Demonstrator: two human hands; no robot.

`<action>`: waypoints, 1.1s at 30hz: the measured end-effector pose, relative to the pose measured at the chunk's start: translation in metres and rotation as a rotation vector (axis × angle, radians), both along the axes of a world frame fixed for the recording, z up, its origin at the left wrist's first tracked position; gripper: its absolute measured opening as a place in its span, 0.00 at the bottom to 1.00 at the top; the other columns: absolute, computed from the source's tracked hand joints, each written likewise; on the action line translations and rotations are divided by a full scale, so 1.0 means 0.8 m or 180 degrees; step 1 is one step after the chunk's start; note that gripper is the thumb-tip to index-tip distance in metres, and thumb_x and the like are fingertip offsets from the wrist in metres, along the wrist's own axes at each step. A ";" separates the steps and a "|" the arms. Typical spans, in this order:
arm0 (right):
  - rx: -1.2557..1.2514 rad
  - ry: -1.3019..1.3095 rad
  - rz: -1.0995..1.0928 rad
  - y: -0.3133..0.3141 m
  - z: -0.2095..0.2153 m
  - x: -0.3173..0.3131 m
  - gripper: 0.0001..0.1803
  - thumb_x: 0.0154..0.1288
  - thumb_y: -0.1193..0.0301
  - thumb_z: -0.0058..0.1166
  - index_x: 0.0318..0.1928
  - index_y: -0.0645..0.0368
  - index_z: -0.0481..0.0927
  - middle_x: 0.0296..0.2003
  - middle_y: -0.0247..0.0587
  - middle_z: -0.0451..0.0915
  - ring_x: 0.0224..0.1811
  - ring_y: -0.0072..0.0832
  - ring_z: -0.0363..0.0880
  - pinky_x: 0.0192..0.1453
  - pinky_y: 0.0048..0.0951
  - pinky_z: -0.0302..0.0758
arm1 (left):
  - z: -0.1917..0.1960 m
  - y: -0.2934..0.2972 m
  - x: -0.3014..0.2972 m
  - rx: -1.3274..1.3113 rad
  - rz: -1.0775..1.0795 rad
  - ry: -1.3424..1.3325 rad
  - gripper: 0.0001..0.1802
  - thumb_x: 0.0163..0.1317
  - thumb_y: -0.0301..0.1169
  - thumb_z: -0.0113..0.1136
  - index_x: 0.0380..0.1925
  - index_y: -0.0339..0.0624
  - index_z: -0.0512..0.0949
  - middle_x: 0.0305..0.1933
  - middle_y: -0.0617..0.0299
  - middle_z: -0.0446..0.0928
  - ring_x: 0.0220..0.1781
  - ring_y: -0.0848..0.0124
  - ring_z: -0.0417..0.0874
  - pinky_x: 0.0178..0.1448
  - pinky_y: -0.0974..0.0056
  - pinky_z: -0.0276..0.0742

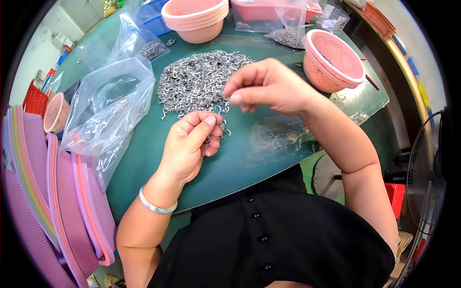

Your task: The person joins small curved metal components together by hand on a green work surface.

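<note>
A wide heap of small silvery curved metal pieces lies on the green table, with a few strays at its near edge. At the near side of the heap is my left hand, closed, thumb pressed to the forefinger. A bit of metal shows among its curled fingers, so it holds small metal pieces. Over the heap's right edge hovers my right hand, thumb and forefinger brought together in a pinch. Whatever may sit between those fingertips is too small to make out.
A clear plastic bag lies left of the heap. Stacked pink baskets stand behind it, more pink baskets at right. Bagged metal pieces lie at the back. Purple mesh baskets are at left, a fan at right.
</note>
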State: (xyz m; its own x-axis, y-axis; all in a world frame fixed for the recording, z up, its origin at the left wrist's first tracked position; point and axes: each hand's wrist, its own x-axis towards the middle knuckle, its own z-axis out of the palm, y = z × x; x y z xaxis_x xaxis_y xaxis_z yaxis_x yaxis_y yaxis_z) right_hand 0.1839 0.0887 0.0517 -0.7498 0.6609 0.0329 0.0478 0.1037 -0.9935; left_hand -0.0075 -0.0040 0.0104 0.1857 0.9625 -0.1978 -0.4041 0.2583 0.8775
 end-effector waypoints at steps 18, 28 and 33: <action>-0.1022 0.0779 0.0350 0.001 -0.050 -0.033 0.08 0.63 0.77 0.48 0.42 0.64 0.73 0.32 0.40 0.80 0.29 0.20 0.77 0.33 0.21 0.74 | 0.000 0.004 -0.006 -0.0061 0.0510 -0.0041 0.04 0.62 0.28 0.52 0.34 0.40 0.74 0.25 0.66 0.72 0.22 0.81 0.69 0.23 0.77 0.63; -0.1353 0.0889 0.0412 0.003 -0.057 -0.029 0.07 0.65 0.71 0.47 0.40 0.61 0.75 0.30 0.36 0.78 0.28 0.19 0.75 0.31 0.18 0.70 | -0.002 0.003 -0.009 -0.0049 0.0357 -0.0090 0.04 0.62 0.27 0.52 0.35 0.40 0.74 0.25 0.66 0.73 0.22 0.81 0.70 0.23 0.77 0.64; -0.1489 0.0863 0.0307 0.002 -0.058 -0.030 0.07 0.65 0.70 0.48 0.38 0.60 0.76 0.27 0.32 0.76 0.26 0.16 0.72 0.30 0.16 0.68 | -0.002 0.003 -0.008 -0.0070 0.0291 -0.0162 0.04 0.62 0.27 0.53 0.35 0.40 0.74 0.26 0.66 0.73 0.22 0.80 0.71 0.23 0.77 0.65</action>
State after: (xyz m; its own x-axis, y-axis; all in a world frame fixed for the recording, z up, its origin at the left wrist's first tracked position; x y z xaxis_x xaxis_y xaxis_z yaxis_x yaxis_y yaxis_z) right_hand 0.1596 0.0902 0.0052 -0.8133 0.5800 -0.0474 -0.2042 -0.3608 -0.9100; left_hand -0.0141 -0.0015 0.0089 0.1077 0.9714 -0.2115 -0.4707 0.2372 0.8498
